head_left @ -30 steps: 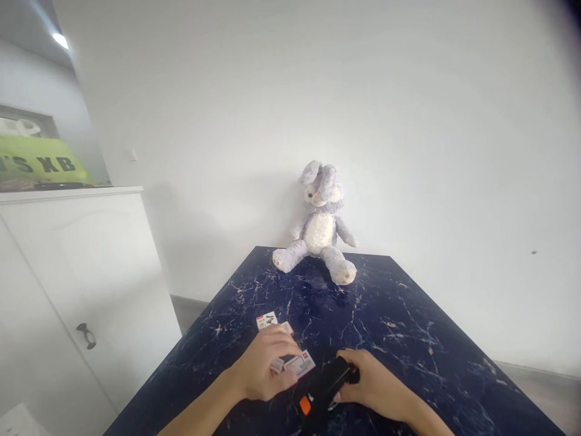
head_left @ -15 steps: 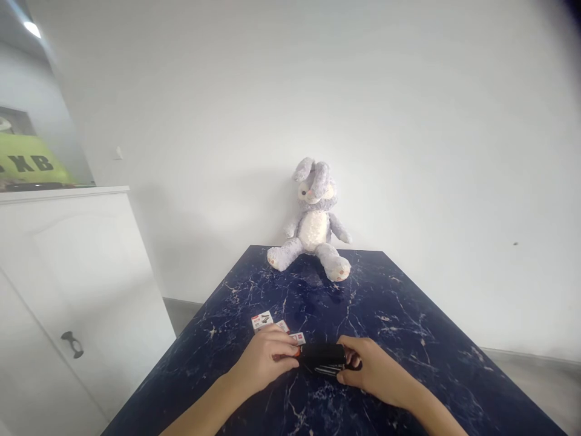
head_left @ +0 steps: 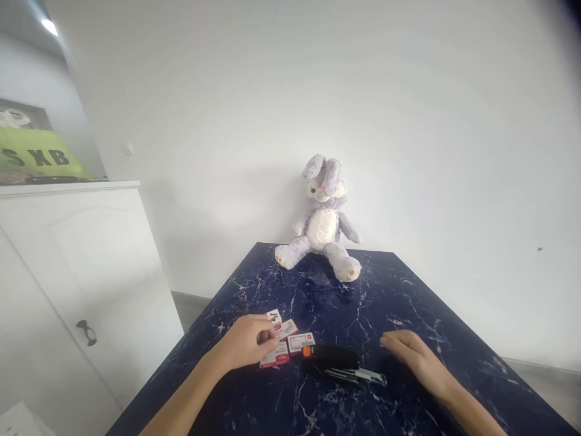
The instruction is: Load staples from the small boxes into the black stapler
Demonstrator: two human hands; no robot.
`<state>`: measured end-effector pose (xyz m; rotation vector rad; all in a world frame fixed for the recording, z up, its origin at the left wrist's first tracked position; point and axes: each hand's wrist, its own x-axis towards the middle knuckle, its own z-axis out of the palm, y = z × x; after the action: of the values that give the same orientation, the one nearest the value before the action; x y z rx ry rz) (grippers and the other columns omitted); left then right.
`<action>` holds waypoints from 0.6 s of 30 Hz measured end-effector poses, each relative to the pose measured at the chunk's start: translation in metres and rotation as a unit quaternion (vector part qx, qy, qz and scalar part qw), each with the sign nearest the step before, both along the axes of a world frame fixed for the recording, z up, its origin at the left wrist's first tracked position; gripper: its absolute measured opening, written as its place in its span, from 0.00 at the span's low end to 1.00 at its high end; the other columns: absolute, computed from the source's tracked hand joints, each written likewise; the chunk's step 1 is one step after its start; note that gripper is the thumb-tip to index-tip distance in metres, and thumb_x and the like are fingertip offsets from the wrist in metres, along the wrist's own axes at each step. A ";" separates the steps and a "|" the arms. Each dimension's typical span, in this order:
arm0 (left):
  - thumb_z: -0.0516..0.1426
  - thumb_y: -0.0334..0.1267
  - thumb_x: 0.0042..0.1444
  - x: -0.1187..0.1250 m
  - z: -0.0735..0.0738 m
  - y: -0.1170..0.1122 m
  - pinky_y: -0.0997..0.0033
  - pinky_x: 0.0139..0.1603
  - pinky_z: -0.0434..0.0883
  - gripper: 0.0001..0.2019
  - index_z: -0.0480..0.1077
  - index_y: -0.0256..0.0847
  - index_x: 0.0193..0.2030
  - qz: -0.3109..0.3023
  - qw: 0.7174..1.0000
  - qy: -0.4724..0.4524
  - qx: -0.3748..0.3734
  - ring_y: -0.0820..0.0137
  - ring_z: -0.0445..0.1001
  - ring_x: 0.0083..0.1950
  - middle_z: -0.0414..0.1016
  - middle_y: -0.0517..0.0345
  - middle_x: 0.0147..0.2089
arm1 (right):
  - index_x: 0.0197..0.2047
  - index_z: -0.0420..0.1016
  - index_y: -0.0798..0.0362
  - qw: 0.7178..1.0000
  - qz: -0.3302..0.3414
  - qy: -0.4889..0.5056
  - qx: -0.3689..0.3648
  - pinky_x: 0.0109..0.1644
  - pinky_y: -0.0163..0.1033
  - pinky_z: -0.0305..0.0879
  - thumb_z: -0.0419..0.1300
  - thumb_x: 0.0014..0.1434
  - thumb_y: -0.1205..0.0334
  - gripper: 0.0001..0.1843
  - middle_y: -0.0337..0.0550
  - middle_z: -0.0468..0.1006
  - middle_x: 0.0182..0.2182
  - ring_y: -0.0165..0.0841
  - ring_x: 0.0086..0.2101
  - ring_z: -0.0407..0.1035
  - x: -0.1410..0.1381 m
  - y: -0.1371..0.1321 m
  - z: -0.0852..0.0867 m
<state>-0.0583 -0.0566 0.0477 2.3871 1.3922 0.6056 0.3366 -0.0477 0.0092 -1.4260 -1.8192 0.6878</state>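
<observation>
A black stapler (head_left: 333, 360) with an orange end lies on the dark blue marbled table (head_left: 399, 315), its metal magazine pulled out to the right. My right hand (head_left: 411, 354) rests flat on the table just right of it, fingers stretched out, holding nothing. My left hand (head_left: 245, 345) is curled over several small red-and-white staple boxes (head_left: 290, 342) at the stapler's left end; its fingertips press on one box.
A lilac plush rabbit (head_left: 324, 224) sits at the table's far edge against the white wall. A white cabinet (head_left: 77, 272) with a dark handle stands to the left, a green sign on top of it.
My right hand let go of the stapler and moved right onto the table. The stapler now lies flat with its magazine out. My left hand moved from the stapler's end to the boxes.
</observation>
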 end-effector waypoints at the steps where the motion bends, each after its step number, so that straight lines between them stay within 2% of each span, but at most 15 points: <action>1: 0.60 0.52 0.56 -0.001 0.001 -0.002 0.72 0.31 0.60 0.13 0.78 0.45 0.34 -0.009 1.000 0.019 -0.021 0.66 0.72 0.32 0.77 0.57 0.33 | 0.20 0.49 0.51 1.000 0.004 0.003 -0.007 0.29 0.35 0.49 0.51 0.63 0.43 0.27 0.33 0.53 0.20 0.28 0.24 0.49 0.001 0.003 -0.004; 3: 0.66 0.55 0.46 0.000 0.003 -0.007 0.72 0.31 0.60 0.17 0.78 0.47 0.37 -0.023 0.997 0.049 -0.058 0.63 0.73 0.35 0.77 0.57 0.36 | 0.23 0.44 0.50 0.999 0.026 -0.015 -0.027 0.29 0.36 0.45 0.47 0.65 0.41 0.28 0.33 0.47 0.21 0.28 0.24 0.44 -0.002 0.007 -0.011; 5: 0.69 0.52 0.40 0.004 0.005 -0.013 0.72 0.32 0.61 0.18 0.77 0.47 0.36 -0.029 0.995 0.053 -0.080 0.60 0.74 0.38 0.77 0.57 0.39 | 0.24 0.41 0.50 0.999 0.018 -0.034 -0.020 0.29 0.36 0.42 0.46 0.66 0.40 0.28 0.33 0.44 0.22 0.28 0.25 0.41 -0.007 0.007 -0.013; 7: 0.68 0.49 0.43 0.009 0.008 -0.018 0.72 0.33 0.62 0.14 0.76 0.47 0.36 -0.034 0.994 0.014 -0.099 0.61 0.74 0.38 0.77 0.57 0.39 | 0.25 0.40 0.50 0.999 -0.002 -0.048 0.006 0.29 0.36 0.40 0.46 0.66 0.40 0.28 0.33 0.42 0.23 0.27 0.25 0.40 -0.014 0.006 -0.013; 9: 0.64 0.47 0.49 0.013 0.011 -0.022 0.72 0.33 0.64 0.14 0.75 0.47 0.42 -0.036 0.990 -0.062 -0.123 0.64 0.74 0.36 0.77 0.56 0.40 | 0.25 0.40 0.50 0.997 -0.021 -0.054 0.042 0.28 0.37 0.40 0.46 0.67 0.42 0.28 0.33 0.42 0.22 0.27 0.24 0.40 -0.021 0.003 -0.012; 12: 0.60 0.48 0.57 0.017 0.012 -0.022 0.72 0.34 0.67 0.21 0.67 0.49 0.57 -0.023 0.967 -0.198 -0.159 0.66 0.75 0.36 0.76 0.56 0.43 | 0.24 0.42 0.50 0.991 -0.032 -0.066 0.115 0.28 0.36 0.42 0.47 0.68 0.46 0.27 0.32 0.45 0.20 0.27 0.22 0.43 -0.029 -0.002 -0.011; 14: 0.59 0.50 0.59 0.019 0.008 -0.017 0.72 0.35 0.69 0.27 0.60 0.50 0.64 -0.009 0.945 -0.276 -0.177 0.67 0.75 0.37 0.76 0.55 0.45 | 0.23 0.44 0.51 0.981 -0.029 -0.079 0.176 0.28 0.36 0.45 0.49 0.69 0.50 0.27 0.32 0.48 0.19 0.26 0.21 0.46 -0.033 -0.005 -0.011; 16: 0.58 0.54 0.60 0.022 0.001 -0.012 0.71 0.33 0.70 0.27 0.61 0.47 0.63 0.001 0.926 -0.316 -0.209 0.68 0.74 0.33 0.76 0.56 0.39 | 0.22 0.47 0.51 0.965 -0.014 -0.101 0.242 0.29 0.36 0.48 0.50 0.69 0.54 0.26 0.33 0.52 0.18 0.26 0.21 0.50 -0.036 -0.008 -0.009; 18: 0.55 0.57 0.61 0.025 -0.008 -0.009 0.73 0.29 0.69 0.24 0.67 0.42 0.54 0.004 0.912 -0.326 -0.249 0.70 0.72 0.27 0.74 0.60 0.29 | 0.20 0.50 0.52 0.942 0.017 -0.129 0.309 0.29 0.36 0.48 0.52 0.68 0.59 0.25 0.33 0.54 0.17 0.26 0.21 0.52 -0.041 -0.013 -0.004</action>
<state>-0.0335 -0.0659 0.0395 1.5676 1.0820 0.8295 0.2957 -0.0602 0.0052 -1.0893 -2.0159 -0.0794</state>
